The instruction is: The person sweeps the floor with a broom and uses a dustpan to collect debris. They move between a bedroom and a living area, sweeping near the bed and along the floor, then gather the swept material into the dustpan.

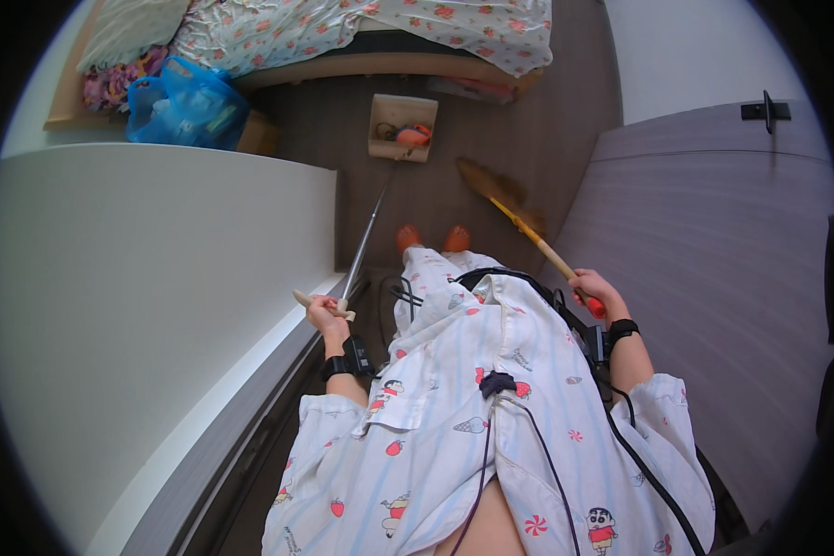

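Observation:
My left hand [328, 317] grips the beige handle of a long-handled dustpan at my left side. Its thin metal pole [363, 247] runs forward and down to the dustpan's beige pan [382, 150] on the floor. Inside the pan lie an orange object [413, 135] and some dark bits too small to name. On the other side, my right hand [594, 288] is closed around the red-tipped end of a broom handle [557, 260]. The broom's brown bristles [493, 182] rest near the floor, right of the pan and apart from it; they look blurred.
A bed with a floral sheet [306, 31] stands ahead, with a clear bin or bag [469, 89] under it. Left of it sit a blue plastic bag [187, 108] and a cardboard box [258, 133]. A white wall [160, 229] borders my left, a grey door [695, 243] my right.

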A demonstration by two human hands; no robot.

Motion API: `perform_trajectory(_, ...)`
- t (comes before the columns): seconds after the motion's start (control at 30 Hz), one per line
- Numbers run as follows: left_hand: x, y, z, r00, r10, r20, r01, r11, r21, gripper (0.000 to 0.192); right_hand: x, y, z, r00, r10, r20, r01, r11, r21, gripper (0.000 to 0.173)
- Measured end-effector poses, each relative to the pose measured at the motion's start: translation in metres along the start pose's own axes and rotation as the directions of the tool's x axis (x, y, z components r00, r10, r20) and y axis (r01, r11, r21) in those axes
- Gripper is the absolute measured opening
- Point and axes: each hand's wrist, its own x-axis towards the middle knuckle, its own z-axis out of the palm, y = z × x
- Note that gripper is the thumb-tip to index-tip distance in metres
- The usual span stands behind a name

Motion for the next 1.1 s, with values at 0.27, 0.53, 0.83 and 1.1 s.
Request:
perform_trajectory(0.27,-0.018,0.117,0.04,0.956,0.184,0.228,-0.246,0.927,0.283,0.009,-0.021,-0.003,0.013,0.994,-0.063,-0.086,0.079,0.978,0.196,0.005)
perform_trajectory(0.53,-0.035,0.103,0.149,0.82,0.146,0.553,-0.474,0.713,0.516,0.01,0.102,-0.003,0.033,0.934,-0.28,-0.221,0.314,0.94,0.135,0.006)
perform_trajectory(0.83,-0.017,0.088,0.21,0.739,0.071,0.67,-0.499,0.725,0.475,0.017,0.078,0.004,0.075,0.941,-0.317,-0.117,0.25,0.887,-0.387,0.022)
perform_trajectory(1.1,-0.008,0.101,0.152,0.802,0.103,0.589,-0.431,0.783,0.449,0.018,-0.028,0.034,0.046,0.974,-0.226,-0.011,0.226,0.965,0.133,0.015)
